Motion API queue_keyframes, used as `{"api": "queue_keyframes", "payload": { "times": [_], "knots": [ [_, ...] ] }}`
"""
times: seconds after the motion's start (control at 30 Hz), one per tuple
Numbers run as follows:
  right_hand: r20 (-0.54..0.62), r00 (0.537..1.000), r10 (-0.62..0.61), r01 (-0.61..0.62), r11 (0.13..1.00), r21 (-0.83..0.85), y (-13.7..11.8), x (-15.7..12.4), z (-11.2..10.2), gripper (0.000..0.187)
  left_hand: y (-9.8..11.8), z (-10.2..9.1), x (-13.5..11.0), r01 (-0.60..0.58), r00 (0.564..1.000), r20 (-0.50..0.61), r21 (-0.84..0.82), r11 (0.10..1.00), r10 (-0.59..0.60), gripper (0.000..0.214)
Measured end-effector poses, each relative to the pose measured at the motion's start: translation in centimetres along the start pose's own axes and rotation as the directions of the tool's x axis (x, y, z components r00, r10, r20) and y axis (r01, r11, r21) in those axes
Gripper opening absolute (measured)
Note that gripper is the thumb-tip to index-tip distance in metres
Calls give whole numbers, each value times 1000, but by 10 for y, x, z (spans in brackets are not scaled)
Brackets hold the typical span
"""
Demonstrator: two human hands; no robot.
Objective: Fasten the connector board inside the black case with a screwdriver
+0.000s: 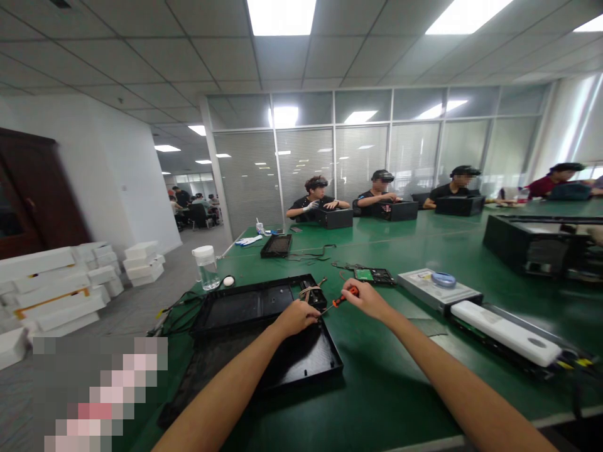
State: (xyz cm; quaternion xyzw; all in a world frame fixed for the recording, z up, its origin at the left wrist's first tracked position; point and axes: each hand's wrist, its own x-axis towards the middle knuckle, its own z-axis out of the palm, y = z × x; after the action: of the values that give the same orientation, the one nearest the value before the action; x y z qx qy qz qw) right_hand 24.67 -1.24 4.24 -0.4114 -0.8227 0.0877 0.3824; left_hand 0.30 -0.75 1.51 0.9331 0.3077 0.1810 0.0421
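The screwdriver [340, 299], with its red-and-black handle and thin metal shaft, sits near the middle of the frame, slanting down leftward to the inner corner where a black tray [238, 307] meets a glossy black panel [306, 358]. I see the right hand [362, 297] wrapped round the handle's upper end, fingers curled in. The left hand [298, 318] has its fingers drawn together by the tip; they hide the contact point, so I can't tell whether they pinch a screw, the shaft or the tray's edge. I judge the step in hand to be work on a fastener there, and the next move calls for keeping the tip seated and in line while the left fingers steady the spot. The tray is shallow and raised-rimmed, with pale wires [309, 292] looped at its right end; the panel shines, with small posts near its lower right corner. Both lie on the green tabletop [391, 402]. Farther out, a green circuit board [363, 274] lies right of centre, a metal box [431, 290] carries a blue ring [443, 280] beyond it, and a clear jar [207, 270] stands left of the tray.
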Motion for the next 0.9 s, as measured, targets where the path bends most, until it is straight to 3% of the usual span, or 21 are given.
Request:
{"api": "queue_keyframes", "payload": {
  "times": [0.37,0.5,0.6,0.73,0.9],
  "knots": [
    [4,1000,27,-27,999,35,-2,-1,1,25,2,1,0,29,1000,-8,-33,999,-29,17],
    [32,999,15,-13,999,-50,-4,-2,0,26,0,4,1,57,998,-11,-38,998,-58,16],
    [45,999,9,3,967,-256,-20,-2,-5,32,0,5,0,54,999,-9,-35,998,-54,16],
    [120,992,33,33,862,-506,-54,7,-19,37,4,4,-1,75,997,-11,-25,997,-75,13],
    [331,943,30,130,883,-450,-91,28,-27,35,8,1,-2,110,994,-20,-19,994,-110,9]
  ]
}}
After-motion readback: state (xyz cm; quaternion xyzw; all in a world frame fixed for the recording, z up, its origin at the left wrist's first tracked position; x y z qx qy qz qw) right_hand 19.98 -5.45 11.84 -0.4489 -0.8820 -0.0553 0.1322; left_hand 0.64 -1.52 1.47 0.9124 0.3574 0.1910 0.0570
